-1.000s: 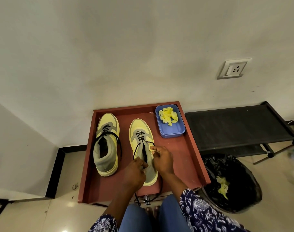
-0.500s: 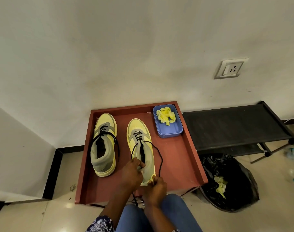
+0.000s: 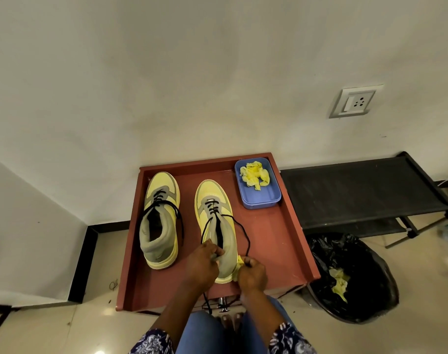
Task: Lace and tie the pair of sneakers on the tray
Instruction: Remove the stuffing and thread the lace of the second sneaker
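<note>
Left hand (image 3: pixel 202 264) grips the right sneaker's (image 3: pixel 216 226) grey padded collar; right hand (image 3: pixel 252 273) pinches its black lace (image 3: pixel 244 232) near the tray's (image 3: pixel 294 241) front edge.

Blue tub (image 3: pixel 258 198) holding yellow scraps (image 3: pixel 255 173); black rack (image 3: pixel 363 190) beside black bin bag (image 3: pixel 358 274); wall socket (image 3: pixel 355 102).

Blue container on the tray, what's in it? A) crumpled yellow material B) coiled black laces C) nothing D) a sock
A: the blue container in the tray's far right corner holds a crumpled yellow wad; the black laces are on the two sneakers.
</note>
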`<state>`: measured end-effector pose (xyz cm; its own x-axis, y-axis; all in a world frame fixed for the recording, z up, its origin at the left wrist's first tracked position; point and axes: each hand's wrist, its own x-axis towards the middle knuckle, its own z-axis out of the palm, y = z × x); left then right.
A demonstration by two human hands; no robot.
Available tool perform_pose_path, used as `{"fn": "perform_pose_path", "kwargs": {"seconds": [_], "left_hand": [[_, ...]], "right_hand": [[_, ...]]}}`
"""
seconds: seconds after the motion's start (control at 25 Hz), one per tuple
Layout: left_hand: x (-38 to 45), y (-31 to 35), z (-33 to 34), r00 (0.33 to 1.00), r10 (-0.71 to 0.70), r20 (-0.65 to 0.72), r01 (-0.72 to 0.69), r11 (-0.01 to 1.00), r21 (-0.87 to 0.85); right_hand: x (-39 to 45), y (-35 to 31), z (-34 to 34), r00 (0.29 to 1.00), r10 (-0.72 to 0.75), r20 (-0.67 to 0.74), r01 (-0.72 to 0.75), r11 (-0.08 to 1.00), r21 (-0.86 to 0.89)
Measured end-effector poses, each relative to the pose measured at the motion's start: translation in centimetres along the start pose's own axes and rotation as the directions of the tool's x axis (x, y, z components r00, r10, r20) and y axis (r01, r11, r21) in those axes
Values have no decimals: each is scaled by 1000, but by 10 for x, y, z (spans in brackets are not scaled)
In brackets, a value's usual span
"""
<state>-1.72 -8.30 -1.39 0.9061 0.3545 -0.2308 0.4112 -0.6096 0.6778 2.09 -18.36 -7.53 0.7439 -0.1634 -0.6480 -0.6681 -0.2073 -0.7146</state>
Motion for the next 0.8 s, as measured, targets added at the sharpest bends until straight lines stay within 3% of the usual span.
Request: {"fn": "perform_pose_path", "kwargs": {"seconds": [0.16, 0.28, 0.64, 0.8], "left_hand": [[0, 3, 0, 1000, -6, 4, 6, 1000, -14], [-1, 3, 1, 1000, -10, 1, 10, 1000, -17], [3, -2, -7, 999, -50, -15, 50, 998, -24], [-3, -14, -33, 988, -108, 115, 107, 994, 14]], "right_hand": [[31, -35, -4, 987, -57, 150, 84, 980, -180], [39, -51, 1, 974, -76, 212, 108, 984, -144], [2, -16, -5, 970, -167, 178, 187, 977, -99], [-21, 4, 4, 976, -128, 179, 157, 975, -158]]}}
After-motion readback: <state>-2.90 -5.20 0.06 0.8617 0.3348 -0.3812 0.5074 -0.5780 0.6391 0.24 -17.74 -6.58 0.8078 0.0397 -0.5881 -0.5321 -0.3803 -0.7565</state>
